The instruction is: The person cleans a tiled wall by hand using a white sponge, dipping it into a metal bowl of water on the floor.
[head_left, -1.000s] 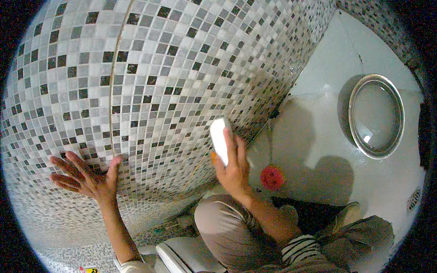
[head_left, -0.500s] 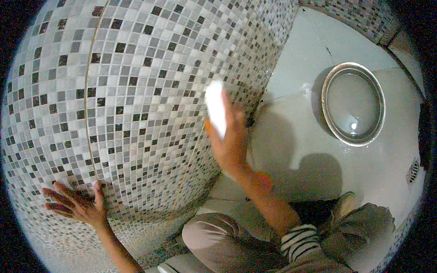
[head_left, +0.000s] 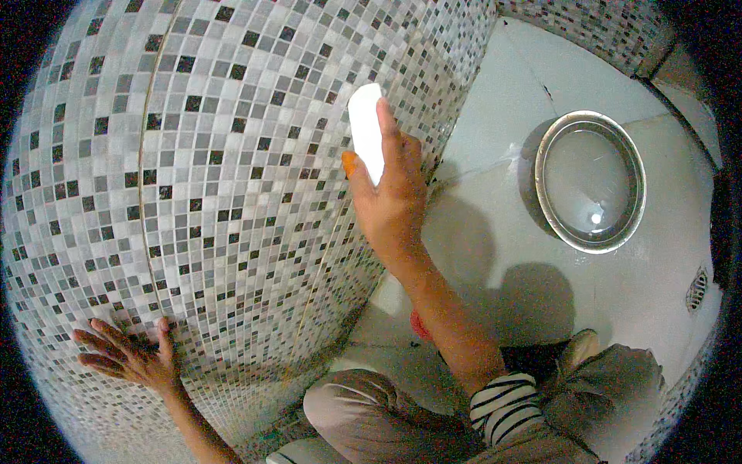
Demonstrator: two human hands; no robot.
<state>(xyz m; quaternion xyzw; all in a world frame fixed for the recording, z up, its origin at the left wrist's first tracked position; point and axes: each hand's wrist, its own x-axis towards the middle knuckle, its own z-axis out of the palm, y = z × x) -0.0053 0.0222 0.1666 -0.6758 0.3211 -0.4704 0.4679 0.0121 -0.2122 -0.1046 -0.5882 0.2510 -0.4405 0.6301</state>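
Note:
My right hand (head_left: 393,185) is wrapped round a long white brush-like block (head_left: 365,127) with a rounded end, held at the mosaic-tiled wall (head_left: 255,139). Its underside is hidden, so I cannot tell whether it has bristles or whether it touches the tiles. A patch of orange (head_left: 348,163) shows by the thumb tip. Lower on the left, my left hand (head_left: 139,357) is spread with fingers apart, its palm against the same wall, holding nothing.
A round metal basin (head_left: 643,189) of cloudy water stands on the pale floor (head_left: 495,100) to the right. A drain grate (head_left: 697,290) lies near the right edge. Something red (head_left: 420,325) is partly hidden behind my right forearm. My bent knees (head_left: 348,402) fill the lower middle.
My right hand has moved up along the wall with the white block. The red thing is now on the left side of my forearm. My left hand stays on the tiles.

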